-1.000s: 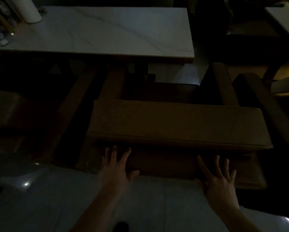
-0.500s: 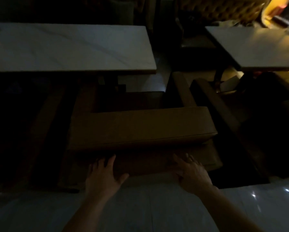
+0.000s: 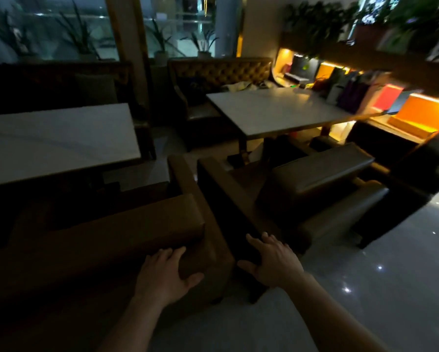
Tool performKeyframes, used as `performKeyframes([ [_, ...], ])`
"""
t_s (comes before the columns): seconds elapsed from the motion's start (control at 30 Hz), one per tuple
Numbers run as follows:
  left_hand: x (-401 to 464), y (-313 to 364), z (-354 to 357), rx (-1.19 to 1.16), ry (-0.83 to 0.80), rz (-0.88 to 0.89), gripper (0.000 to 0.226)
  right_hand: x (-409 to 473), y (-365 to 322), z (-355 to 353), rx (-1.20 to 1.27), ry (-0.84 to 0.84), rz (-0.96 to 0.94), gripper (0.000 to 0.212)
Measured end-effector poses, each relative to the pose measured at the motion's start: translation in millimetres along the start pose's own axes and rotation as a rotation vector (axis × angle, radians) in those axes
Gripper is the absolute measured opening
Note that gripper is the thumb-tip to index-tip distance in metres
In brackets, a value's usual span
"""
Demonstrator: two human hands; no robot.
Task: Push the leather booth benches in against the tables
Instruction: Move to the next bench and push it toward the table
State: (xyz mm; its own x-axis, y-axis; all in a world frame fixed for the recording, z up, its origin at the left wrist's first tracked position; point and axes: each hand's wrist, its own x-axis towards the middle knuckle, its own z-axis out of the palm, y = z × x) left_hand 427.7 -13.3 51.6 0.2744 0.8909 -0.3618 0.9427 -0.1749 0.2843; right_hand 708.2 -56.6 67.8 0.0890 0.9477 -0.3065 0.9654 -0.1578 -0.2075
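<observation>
A brown leather booth bench (image 3: 106,237) stands in front of me at the lower left, its seat tucked toward a white marble table (image 3: 55,141). My left hand (image 3: 162,273) lies flat, fingers spread, on the back of this bench near its right end. My right hand (image 3: 272,260) hovers open over the dark gap beside it, at the near corner of a second leather bench (image 3: 315,189). That second bench sits angled before another white table (image 3: 277,110) at the right. Neither hand grips anything.
A tufted leather booth (image 3: 221,74) stands behind the right table. Lit shelves with coloured bags and boxes (image 3: 366,95) line the right wall. Potted plants (image 3: 200,44) stand by the windows at the back. Glossy tiled floor (image 3: 366,288) stretches to the lower right.
My view has swung up and to the right, bringing the second bench and table into sight. Both hands have slid right along the bench back; the right hand has come off it.
</observation>
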Motion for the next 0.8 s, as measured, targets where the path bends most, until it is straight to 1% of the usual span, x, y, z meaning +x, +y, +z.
performKeyframes([
  [0.1,6,90,2,0.015,0.034,0.064,0.098,-23,83,-29,0.034,0.047,0.031,0.093],
  [0.23,15,210,11,-0.035,0.065,0.125,0.099,-51,189,-65,0.04,0.105,0.08,0.094],
  [0.4,35,330,31,-0.057,0.054,0.217,0.1,-72,299,-90,0.05,0.149,0.162,0.096],
  [0.6,89,430,64,-0.05,0.062,0.273,0.102,-65,406,-97,0.089,0.154,0.248,0.096],
  [0.8,171,503,107,-0.101,0.049,0.25,0.101,-5,497,-110,0.039,0.091,0.258,0.097],
])
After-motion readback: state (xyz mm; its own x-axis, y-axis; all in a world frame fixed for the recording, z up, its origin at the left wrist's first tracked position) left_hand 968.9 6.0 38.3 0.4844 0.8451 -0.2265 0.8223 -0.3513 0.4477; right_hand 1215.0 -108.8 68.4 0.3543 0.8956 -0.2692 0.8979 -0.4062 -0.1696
